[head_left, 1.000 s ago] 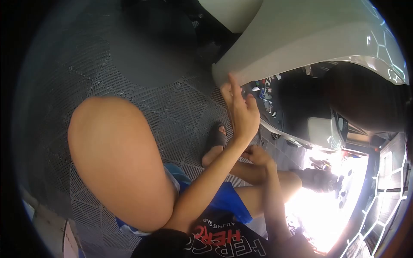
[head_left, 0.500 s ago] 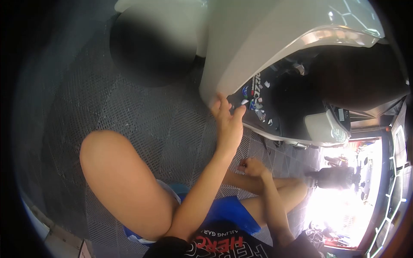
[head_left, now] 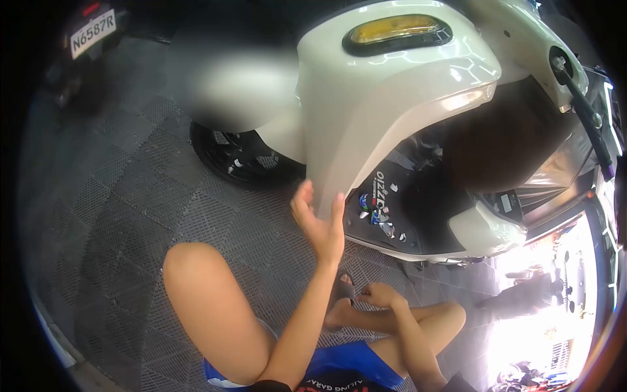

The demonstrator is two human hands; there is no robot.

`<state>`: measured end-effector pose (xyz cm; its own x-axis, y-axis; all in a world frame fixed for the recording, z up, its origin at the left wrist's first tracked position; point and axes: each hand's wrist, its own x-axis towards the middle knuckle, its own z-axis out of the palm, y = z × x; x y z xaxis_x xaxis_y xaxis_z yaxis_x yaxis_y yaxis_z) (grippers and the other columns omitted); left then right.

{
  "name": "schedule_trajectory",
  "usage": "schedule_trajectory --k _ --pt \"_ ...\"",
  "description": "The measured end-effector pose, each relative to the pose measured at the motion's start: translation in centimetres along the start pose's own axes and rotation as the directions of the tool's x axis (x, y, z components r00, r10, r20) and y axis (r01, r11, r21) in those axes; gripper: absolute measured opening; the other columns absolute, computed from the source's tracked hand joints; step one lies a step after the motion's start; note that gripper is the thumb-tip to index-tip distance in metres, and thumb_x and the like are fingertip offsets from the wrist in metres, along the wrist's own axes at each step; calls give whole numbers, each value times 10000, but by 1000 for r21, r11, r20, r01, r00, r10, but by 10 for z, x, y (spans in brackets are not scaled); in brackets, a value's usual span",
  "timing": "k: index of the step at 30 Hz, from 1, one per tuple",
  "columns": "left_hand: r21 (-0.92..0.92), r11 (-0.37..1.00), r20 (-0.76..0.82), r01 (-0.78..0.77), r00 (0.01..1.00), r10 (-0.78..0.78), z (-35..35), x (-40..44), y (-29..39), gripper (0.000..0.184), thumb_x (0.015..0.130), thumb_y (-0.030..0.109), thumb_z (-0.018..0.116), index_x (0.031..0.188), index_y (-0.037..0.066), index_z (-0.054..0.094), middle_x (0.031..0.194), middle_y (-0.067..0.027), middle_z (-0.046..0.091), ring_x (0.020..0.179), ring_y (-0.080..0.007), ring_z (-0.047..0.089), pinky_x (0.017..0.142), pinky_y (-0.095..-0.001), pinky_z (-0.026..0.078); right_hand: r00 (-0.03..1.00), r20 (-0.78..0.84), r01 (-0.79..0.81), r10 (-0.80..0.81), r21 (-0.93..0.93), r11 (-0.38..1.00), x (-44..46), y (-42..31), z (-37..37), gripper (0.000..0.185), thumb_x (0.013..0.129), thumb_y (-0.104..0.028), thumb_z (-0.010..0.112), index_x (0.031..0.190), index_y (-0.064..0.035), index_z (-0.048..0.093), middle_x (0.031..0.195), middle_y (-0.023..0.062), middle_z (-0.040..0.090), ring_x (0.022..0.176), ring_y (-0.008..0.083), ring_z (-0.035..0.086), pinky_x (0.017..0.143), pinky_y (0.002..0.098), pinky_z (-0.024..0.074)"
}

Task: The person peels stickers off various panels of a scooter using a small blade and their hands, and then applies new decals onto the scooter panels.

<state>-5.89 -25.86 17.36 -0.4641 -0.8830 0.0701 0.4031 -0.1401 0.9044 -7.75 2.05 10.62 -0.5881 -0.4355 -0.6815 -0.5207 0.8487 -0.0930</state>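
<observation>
The white front panel [head_left: 349,130] of the scooter [head_left: 392,85] is found ahead of the knees, its narrow lower end reached by the left hand [head_left: 319,223]. There, the fingers are held close together with the thumb spread apart; whether the panel is touched cannot be told. Half a second ago the fingers were bent at that edge; now they are straightened, and attention seems still to be given to the same end. The right hand [head_left: 384,295] is kept loosely curled near the shin, any pinch unseen. By the turned view, the amber lamp [head_left: 395,31], front wheel [head_left: 208,157] and a number plate [head_left: 93,32] have been brought in.
</observation>
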Motion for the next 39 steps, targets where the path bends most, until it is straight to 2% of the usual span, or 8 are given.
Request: schedule_trajectory --k 3,8,11,17,23,29,36,39 --pt "24 988 -41 -151 988 152 13 57 45 1038 847 478 822 1542 -51 261 1532 -269 304 1444 -417 249 1200 -553 195 1000 -13 -6 6 7 1000 -1 -2 4 465 936 -493 650 1060 -65 785 991 222 750 959 403 713 869 480 544" --pt "223 889 88 -399 917 390 39 123 105 1257 752 660 826 1569 -51 189 1602 -303 179 1508 -450 142 1219 -577 137 1000 -14 23 -22 50 999 3 -8 4 459 936 -505 642 1024 -80 789 976 209 756 961 404 715 875 500 544" --pt "244 895 169 -372 926 339 33 134 84 1310 728 721 805 1578 -52 176 1617 -300 165 1525 -443 125 1224 -583 111 1000 -24 20 -18 52 998 1 -12 -1 450 934 -509 643 1006 -90 790 968 198 760 954 396 719 867 500 546" --pt "227 948 226 -222 959 171 3 121 18 1280 753 723 783 1588 -34 175 1628 -261 186 1520 -414 171 1219 -586 126 999 -11 47 -47 45 998 6 -9 -1 446 930 -488 664 1050 -73 777 952 195 759 918 394 722 831 480 550" --pt "269 921 234 -280 947 220 -18 95 -41 1275 737 685 819 1585 -26 186 1589 -254 242 1486 -423 220 1207 -584 168 999 -35 36 -33 71 997 8 -2 6 458 921 -504 668 949 -56 760 920 202 751 926 402 716 834 513 539" --pt "380 872 279 -309 937 210 -39 68 -116 1223 743 666 827 1565 -41 260 1505 -293 339 1380 -461 389 1133 -563 360 999 -53 7 -3 77 997 2 -2 5 457 927 -480 683 1048 -43 739 996 184 761 952 385 725 825 495 556" --pt "288 956 332 -47 942 -54 -51 51 -162 914 997 553 627 1551 -82 274 1443 -256 452 1313 -317 473 1140 -412 365 993 -119 30 -11 153 988 2 -3 8 445 915 -437 712 1017 -8 769 1011 199 759 966 389 726 835 485 572" --pt "163 982 411 -92 911 17 -44 48 -147 835 1033 520 581 1528 -93 306 1498 -241 431 1379 -310 431 1178 -412 325 988 -151 42 -18 154 987 -18 -11 -1 427 917 -412 705 998 4 763 962 198 756 924 396 726 808 492 568"
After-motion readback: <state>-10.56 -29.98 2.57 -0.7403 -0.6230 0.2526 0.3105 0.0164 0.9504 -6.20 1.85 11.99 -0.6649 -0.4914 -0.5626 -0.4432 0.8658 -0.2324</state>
